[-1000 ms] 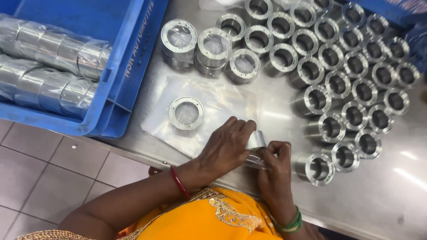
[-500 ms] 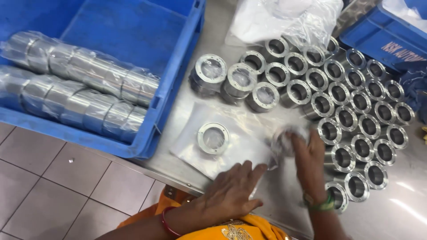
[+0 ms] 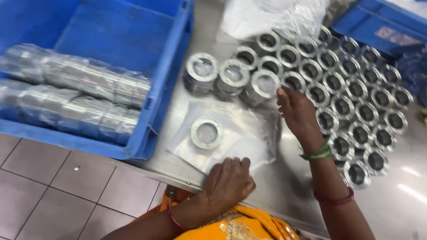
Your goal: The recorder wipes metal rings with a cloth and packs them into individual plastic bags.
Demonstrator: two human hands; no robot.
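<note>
The work surface is a brushed stainless-steel table (image 3: 284, 186) running diagonally from lower centre to upper right of the frame. Overhead light produces bright streaks on it at lower right. The floor (image 3: 53, 186), visible at lower left, is laid with grey square tiles and darker grout lines. A small pale speck lies on one tile. No walls or windows are in view.

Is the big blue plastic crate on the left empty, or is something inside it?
Not empty. The big blue plastic crate holds two long rolls of stacked metal rings wrapped in clear plastic, lying on their sides; its upper part shows bare floor.
</note>
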